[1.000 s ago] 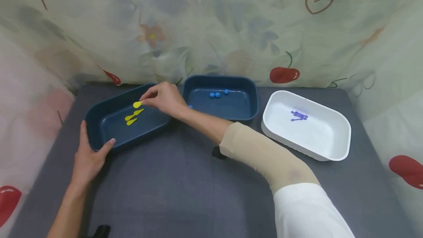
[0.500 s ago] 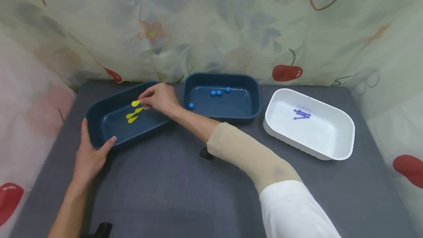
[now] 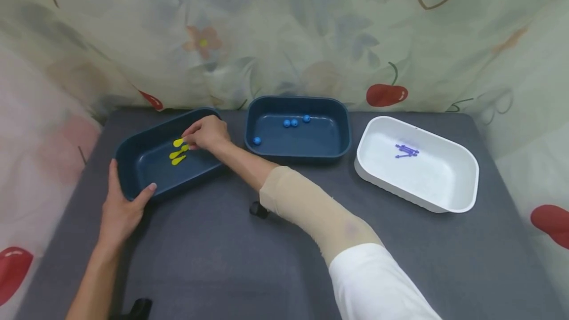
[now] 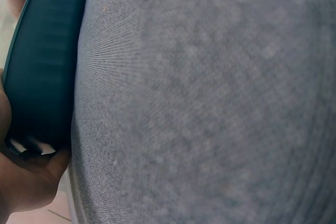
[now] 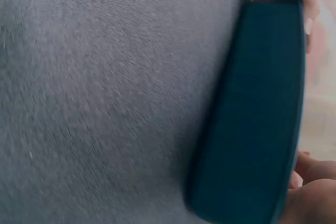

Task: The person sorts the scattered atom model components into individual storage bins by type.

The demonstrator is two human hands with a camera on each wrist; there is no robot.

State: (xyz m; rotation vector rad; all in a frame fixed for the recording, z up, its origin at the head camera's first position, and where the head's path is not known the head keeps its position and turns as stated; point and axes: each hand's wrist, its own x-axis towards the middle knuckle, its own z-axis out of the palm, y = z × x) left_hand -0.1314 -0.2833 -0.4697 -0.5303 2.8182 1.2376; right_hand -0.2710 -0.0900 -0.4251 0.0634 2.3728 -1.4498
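In the head view my left hand [image 3: 122, 211] grips the near left corner of a dark blue tray [image 3: 133, 162], thumb over the rim and fingers along the outer end. The left wrist view shows the same hand [image 4: 31, 182] at the tray's end. My right hand [image 3: 206, 132] reaches into this tray, fingertips pinching the narrow end of a small yellow teardrop-shaped piece [image 3: 178, 142]. More yellow teardrop-shaped pieces [image 3: 179, 160] lie right below it, one partly hidden by the fingers. In the right wrist view the tray's outer wall [image 5: 252, 114] hides the fingertips.
A second dark blue tray [image 3: 298, 152] with several blue beads [image 3: 294, 123] stands at the back middle. On the right a white tray [image 3: 437, 191] holds small purple sticks [image 3: 406, 150]. All stand on a grey tabletop [image 3: 213, 256], with a patterned curtain [image 3: 266, 28] behind.
My right hand has moved slightly left and down with the yellow piece, now closer to the others. Its forearm has swung left, uncovering a blue bead. The left hand stays on the tray.
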